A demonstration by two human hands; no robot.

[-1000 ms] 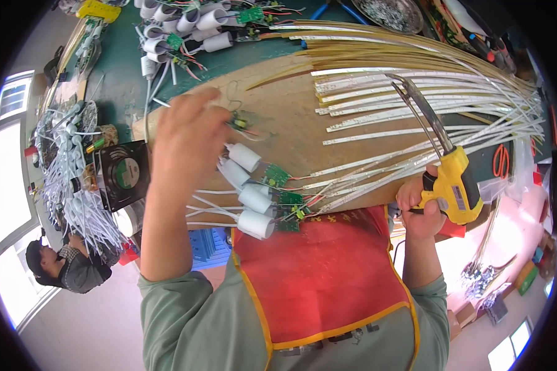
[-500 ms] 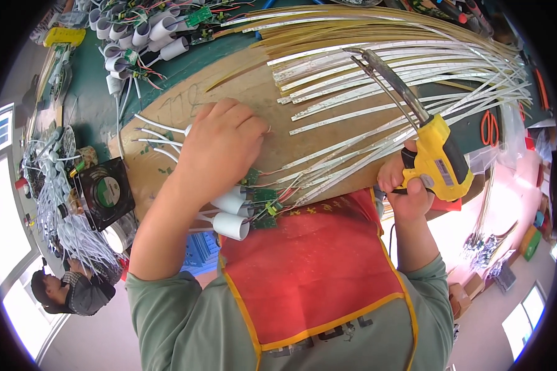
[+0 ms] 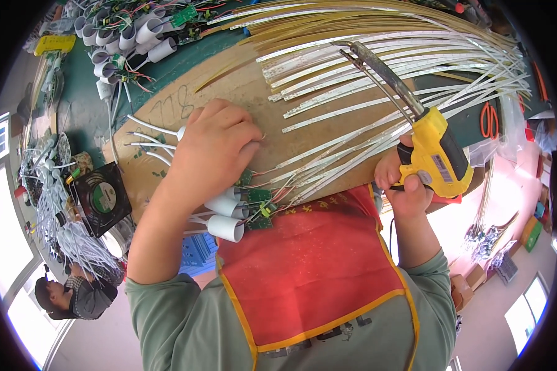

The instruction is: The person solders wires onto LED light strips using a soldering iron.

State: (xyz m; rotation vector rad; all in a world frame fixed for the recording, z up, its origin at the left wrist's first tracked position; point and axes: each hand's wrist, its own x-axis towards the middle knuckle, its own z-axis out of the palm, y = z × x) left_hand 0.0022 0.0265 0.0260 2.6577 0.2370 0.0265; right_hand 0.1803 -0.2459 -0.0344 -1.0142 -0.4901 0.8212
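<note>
My right hand [image 3: 407,185] is wrapped round the handle of a yellow and black soldering gun [image 3: 440,148], its long metal tip angled up and left over white strips. On the brown board [image 3: 173,102], my left hand [image 3: 215,145] is closed, fingers curled down; its fingertips and what they grip are hidden. White cables [image 3: 150,137] stick out to its left. Below that wrist lie white plastic tubes [image 3: 225,227] with green circuit boards [image 3: 260,213] at their ends. Thin red and white wires run from the boards toward the LED strips [image 3: 328,176].
More white tubes with boards [image 3: 127,37] are heaped at the far left. A black fan [image 3: 101,199] stands beside the board's left edge, near bundled white cables [image 3: 74,235]. Orange-handled scissors [image 3: 489,120] lie at right. Another person [image 3: 80,294] sits at lower left.
The view has shifted slightly, moving the bench things a little left and up. My left hand's fingers have shifted slightly, with more of the thumb showing. The soldering gun stays in my right hand.
</note>
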